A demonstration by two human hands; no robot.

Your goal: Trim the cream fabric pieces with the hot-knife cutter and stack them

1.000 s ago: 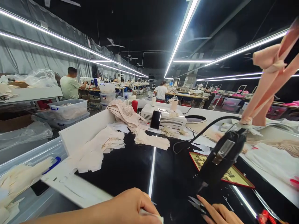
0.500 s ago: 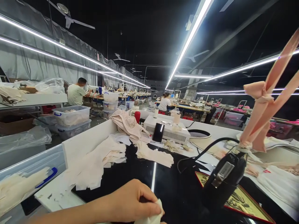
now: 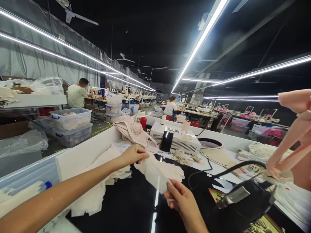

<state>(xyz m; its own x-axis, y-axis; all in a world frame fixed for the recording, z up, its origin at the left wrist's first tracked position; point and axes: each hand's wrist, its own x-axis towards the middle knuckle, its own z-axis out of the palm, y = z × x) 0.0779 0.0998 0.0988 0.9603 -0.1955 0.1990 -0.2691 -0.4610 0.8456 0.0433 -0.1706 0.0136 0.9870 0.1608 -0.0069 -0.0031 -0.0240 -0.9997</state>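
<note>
A pale cream fabric piece is stretched between my two hands above the glossy black tabletop. My left hand pinches its far left corner, fingers closed. At the near right corner, my right hand grips the cloth between thumb and fingers. Behind the held piece are more cream cut pieces, partly covered by it; whether they touch is unclear. Under and beside my left forearm lies a larger spread of similar cut fabric, its edges overlapping in layers.
A white machine box with a dark phone against it stands at the back. Beige lace bra parts and a red thread cone are left of it. Rightward are a black device with cable, pink straps and a yellow tray.
My left hand has moved from the lower middle, up and away, to the back of the table. My right hand has come into view, and the held fabric is now spread out.
</note>
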